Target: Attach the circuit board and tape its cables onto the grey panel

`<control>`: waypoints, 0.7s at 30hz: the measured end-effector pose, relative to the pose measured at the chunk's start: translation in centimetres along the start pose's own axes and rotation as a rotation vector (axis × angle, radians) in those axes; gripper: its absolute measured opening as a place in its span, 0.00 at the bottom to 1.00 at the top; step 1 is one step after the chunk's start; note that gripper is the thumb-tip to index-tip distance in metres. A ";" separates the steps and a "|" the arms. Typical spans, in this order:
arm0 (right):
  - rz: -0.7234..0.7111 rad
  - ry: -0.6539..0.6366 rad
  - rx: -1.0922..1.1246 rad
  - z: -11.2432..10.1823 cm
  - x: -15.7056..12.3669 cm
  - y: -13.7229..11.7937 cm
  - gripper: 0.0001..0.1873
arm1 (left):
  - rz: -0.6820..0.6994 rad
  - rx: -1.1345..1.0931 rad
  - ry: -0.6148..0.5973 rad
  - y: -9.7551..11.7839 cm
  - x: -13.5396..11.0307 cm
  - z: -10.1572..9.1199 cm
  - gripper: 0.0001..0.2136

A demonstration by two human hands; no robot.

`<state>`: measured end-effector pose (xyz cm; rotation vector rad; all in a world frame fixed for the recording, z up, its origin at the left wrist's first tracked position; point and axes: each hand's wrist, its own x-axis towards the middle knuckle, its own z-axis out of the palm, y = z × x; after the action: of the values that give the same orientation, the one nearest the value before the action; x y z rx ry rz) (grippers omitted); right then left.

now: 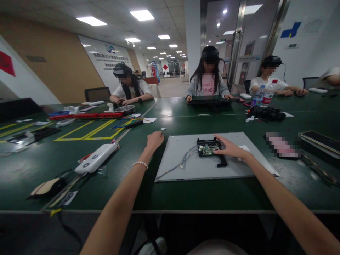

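Note:
A flat grey panel lies on the green table in front of me. On it rests a black plastic bracket around a green circuit board, and grey cables trail from its left side across the panel. My right hand grips the bracket's right side, its fingers at the far corner and its thumb near the board. Left of the panel, my left hand is closed on the tabletop; its curled fingertips are hidden, so whatever it may hold cannot be seen.
To the left lie a white handheld device and a beige-and-black mouse-like object. A phone and a dark case are to the right. Bottles stand farther back. Several people sit across the table, one holding a dark panel.

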<state>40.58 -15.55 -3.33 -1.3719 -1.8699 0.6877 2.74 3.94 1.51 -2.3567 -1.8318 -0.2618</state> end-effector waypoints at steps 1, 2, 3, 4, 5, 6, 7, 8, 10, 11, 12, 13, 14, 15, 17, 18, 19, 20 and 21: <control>0.000 0.000 0.000 0.0 0.0 0.0 0.50 | 0.008 0.001 -0.001 0.1 0.1 0.0 0.17; 0.001 0.001 -0.001 0.0 0.0 0.0 0.51 | 0.014 0.000 0.002 0.2 0.2 0.0 0.18; 0.003 0.002 -0.002 0.0 0.1 0.0 0.51 | 0.019 -0.001 0.010 0.4 0.5 0.1 0.19; 0.003 0.002 -0.003 0.0 0.1 0.0 0.51 | 0.026 -0.002 0.019 0.6 0.7 0.2 0.19; 0.003 0.004 -0.001 0.0 0.1 0.0 0.51 | 0.032 -0.002 0.023 0.9 1.1 0.4 0.20; 0.003 0.003 0.003 0.0 0.1 0.0 0.51 | 0.035 -0.003 0.014 1.2 1.5 0.5 0.20; 0.003 0.002 0.009 0.0 0.1 -0.1 0.52 | 0.034 -0.004 -0.004 1.4 1.9 0.7 0.21; 0.004 0.001 0.018 0.0 0.1 -0.1 0.52 | 0.030 -0.006 -0.029 1.7 2.3 0.9 0.21; 0.012 -0.004 0.036 -0.1 0.1 -0.3 0.54 | 0.017 -0.015 -0.078 2.1 3.1 1.2 0.21; 0.018 -0.006 0.041 -0.1 0.1 -0.3 0.54 | 0.013 -0.020 -0.094 2.3 3.4 1.4 0.21; 0.023 -0.008 0.043 -0.1 0.1 -0.4 0.55 | 0.012 -0.024 -0.103 2.4 3.7 1.5 0.20; 0.029 -0.008 0.041 -0.2 0.1 -0.4 0.55 | 0.015 -0.026 -0.109 2.4 3.9 1.7 0.20; 0.034 -0.009 0.036 -0.2 0.1 -0.5 0.56 | 0.017 -0.027 -0.115 2.4 4.1 1.8 0.20; 0.039 -0.010 0.031 -0.3 0.1 -0.5 0.56 | 0.020 -0.026 -0.120 2.4 4.2 1.9 0.19; 0.049 -0.014 0.023 -0.4 0.0 -0.6 0.56 | 0.027 -0.018 -0.120 2.3 4.2 1.9 0.18; 0.054 -0.015 0.020 -0.5 0.0 -0.6 0.57 | 0.031 -0.011 -0.114 2.2 4.1 1.9 0.18; 0.057 -0.015 0.019 -0.5 0.0 -0.7 0.56 | 0.036 -0.003 -0.105 2.1 4.0 1.9 0.18; 0.058 -0.012 0.020 -0.5 -0.1 -0.7 0.56 | 0.041 0.005 -0.092 2.1 3.9 1.8 0.17; 0.056 -0.008 0.022 -0.5 -0.1 -0.8 0.56 | 0.047 0.012 -0.076 2.0 3.7 1.6 0.17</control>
<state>40.57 -15.86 -2.46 -1.4143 -1.8305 0.7410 5.68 7.27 0.76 -2.4293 -1.8025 -0.1580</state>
